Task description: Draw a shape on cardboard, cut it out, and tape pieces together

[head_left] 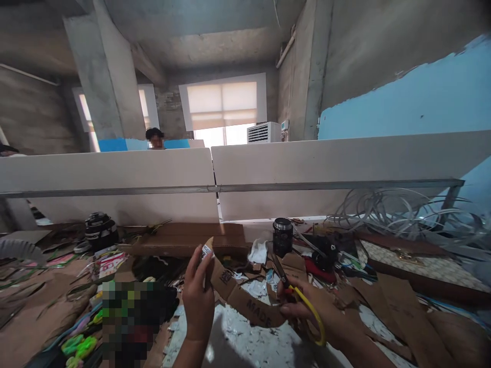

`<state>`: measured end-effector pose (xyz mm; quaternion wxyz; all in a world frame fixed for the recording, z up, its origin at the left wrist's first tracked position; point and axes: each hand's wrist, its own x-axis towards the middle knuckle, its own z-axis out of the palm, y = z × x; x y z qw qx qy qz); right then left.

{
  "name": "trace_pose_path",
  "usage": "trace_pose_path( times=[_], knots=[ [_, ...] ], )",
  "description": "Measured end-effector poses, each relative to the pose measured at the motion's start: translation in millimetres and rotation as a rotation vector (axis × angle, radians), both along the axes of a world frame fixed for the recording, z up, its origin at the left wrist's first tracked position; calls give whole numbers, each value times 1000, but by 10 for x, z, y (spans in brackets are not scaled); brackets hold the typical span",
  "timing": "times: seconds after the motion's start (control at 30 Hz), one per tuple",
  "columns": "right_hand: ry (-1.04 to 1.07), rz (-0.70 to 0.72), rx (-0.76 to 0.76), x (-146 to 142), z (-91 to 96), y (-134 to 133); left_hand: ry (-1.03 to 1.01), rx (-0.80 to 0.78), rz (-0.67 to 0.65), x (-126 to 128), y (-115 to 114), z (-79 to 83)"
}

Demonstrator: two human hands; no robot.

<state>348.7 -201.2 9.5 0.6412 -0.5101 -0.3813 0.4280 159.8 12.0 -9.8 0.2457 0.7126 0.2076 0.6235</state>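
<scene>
My left hand (198,295) pinches the upper end of a curved brown cardboard strip (245,306), which bears printed letters and a small white label near my fingertips. My right hand (314,313) grips scissors (295,291) with yellow handles and dark blades. The blades point up and away, close to the strip's lower right end. Both hands hover over a white surface littered with paper scraps.
Cardboard offcuts cover the bench. A black cylindrical jar (283,236) stands behind the hands, a black round device (100,230) at the left. Tangled grey strapping (402,212) lies at the right. White partitions (326,168) run across the back; another person (155,138) sits beyond them.
</scene>
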Motion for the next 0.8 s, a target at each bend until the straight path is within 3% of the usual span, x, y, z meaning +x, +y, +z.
trace_pose_path(
  times=[0.07,0.17,0.27,0.37,0.5,0.63,0.8],
  knots=[
    [-62,-64,62,19,-71,46,-95,-348,-153,38,-10,21],
    [-126,-241,129,47,-146,106,-100,-851,-500,181,-82,-32],
    [-174,-393,135,65,-181,145,34,-1036,-696,393,-276,-164],
    [-231,-427,104,73,-221,165,115,-1122,-817,541,-518,-283],
    [-313,-365,102,69,-330,189,102,-1119,-849,543,-665,-334],
    [-238,-311,48,36,-380,237,56,-1106,-828,492,-585,-321],
    [-294,-386,51,73,-262,194,6,-1101,-797,476,-429,-322]
  ],
)
